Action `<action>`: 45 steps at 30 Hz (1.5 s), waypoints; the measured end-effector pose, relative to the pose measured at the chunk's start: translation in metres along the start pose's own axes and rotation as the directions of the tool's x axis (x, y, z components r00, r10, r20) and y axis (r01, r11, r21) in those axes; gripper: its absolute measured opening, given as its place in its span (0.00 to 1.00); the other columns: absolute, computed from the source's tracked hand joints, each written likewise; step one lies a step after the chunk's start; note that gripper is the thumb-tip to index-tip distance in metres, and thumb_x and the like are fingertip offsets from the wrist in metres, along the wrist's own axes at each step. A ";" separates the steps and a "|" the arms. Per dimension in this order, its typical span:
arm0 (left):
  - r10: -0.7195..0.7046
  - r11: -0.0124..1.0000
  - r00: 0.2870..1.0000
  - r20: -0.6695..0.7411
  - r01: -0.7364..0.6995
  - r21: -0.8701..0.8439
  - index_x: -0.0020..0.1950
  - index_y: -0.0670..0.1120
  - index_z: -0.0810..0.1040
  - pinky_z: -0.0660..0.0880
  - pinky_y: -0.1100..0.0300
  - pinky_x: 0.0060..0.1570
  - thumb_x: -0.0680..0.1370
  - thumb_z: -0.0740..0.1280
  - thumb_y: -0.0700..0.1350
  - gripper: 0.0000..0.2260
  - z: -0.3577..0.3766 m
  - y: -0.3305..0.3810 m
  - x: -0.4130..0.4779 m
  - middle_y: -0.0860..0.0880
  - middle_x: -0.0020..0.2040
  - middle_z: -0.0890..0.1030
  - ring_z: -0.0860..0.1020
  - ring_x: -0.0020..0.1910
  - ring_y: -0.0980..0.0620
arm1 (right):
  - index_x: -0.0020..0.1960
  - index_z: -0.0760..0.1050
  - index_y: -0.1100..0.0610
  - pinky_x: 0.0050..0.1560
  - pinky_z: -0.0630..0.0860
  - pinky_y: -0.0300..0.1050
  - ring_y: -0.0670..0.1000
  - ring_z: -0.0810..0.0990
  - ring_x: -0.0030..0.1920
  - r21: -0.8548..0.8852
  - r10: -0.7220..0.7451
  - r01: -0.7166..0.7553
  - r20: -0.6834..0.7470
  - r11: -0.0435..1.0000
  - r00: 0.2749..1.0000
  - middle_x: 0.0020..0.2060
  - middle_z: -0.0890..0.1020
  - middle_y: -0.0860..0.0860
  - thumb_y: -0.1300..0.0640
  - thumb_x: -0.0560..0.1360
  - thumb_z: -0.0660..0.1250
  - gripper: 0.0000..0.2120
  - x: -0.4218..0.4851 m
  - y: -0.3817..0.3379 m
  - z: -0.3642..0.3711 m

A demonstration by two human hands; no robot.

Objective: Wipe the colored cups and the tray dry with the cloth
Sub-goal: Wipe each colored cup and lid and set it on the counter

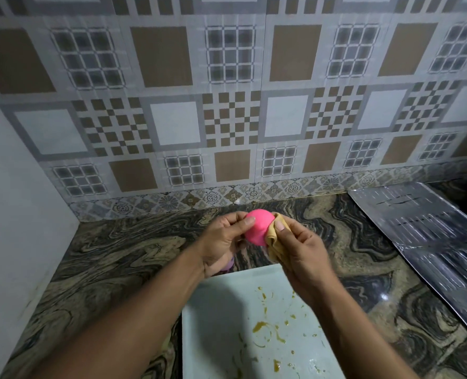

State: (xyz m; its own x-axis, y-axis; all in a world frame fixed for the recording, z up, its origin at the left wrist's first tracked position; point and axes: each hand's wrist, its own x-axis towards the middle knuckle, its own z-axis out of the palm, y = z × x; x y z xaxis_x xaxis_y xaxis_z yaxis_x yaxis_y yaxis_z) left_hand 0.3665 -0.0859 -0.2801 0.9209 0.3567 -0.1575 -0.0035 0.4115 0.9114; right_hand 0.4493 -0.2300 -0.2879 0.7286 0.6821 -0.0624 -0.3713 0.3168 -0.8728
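My left hand [224, 242] grips a pink cup [257, 227] above the counter, its fingers curled round the cup's left side. My right hand [299, 248] pinches a tan cloth [274, 239] and presses it against the cup's right side. Below the hands lies a pale green tray [226, 324] with yellow-brown smears and specks on it. A purple cup [230, 263] peeks out from under my left hand, mostly hidden.
The marbled brown and black counter [123, 255] runs back to a tiled wall [226, 105]. A ribbed steel drainboard [429, 242] lies at the right. A white panel [16, 201] bounds the left side.
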 end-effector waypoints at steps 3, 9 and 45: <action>0.047 0.992 0.996 -0.080 -0.056 -0.116 0.43 0.47 0.80 0.71 0.63 0.34 0.74 0.73 0.44 0.03 0.009 -0.016 0.000 0.48 0.38 0.80 0.74 0.38 0.52 | 0.62 0.79 0.61 0.39 0.77 0.41 0.49 0.81 0.41 0.032 -0.055 0.059 -0.117 0.998 0.992 0.46 0.85 0.57 0.60 0.79 0.66 0.13 -0.003 0.020 0.008; -0.039 0.990 0.997 -0.059 0.047 0.136 0.52 0.45 0.78 0.73 0.64 0.34 0.79 0.68 0.41 0.02 0.000 -0.003 -0.008 0.45 0.44 0.81 0.80 0.37 0.54 | 0.56 0.83 0.59 0.39 0.72 0.44 0.51 0.79 0.39 -0.199 0.004 -0.007 -0.015 0.980 1.000 0.43 0.85 0.59 0.56 0.77 0.69 0.10 0.004 0.000 -0.015; 0.514 0.486 0.857 0.039 -0.329 0.810 0.44 0.52 0.78 0.81 0.55 0.44 0.73 0.76 0.48 0.07 -0.006 -0.021 -0.003 0.56 0.52 0.82 0.81 0.44 0.59 | 0.44 0.82 0.64 0.41 0.71 0.53 0.58 0.78 0.37 -0.125 0.064 -0.095 -0.233 0.988 0.970 0.36 0.83 0.63 0.59 0.82 0.62 0.14 -0.011 0.012 0.005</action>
State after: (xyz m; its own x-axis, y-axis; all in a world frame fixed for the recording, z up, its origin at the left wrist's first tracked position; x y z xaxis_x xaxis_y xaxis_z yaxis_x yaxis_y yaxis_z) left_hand 0.3611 -0.0904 -0.3006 0.8023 0.4845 0.3488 0.0112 -0.5963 0.8026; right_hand 0.4334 -0.2305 -0.2952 0.8173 0.5287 -0.2292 -0.3643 0.1658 -0.9164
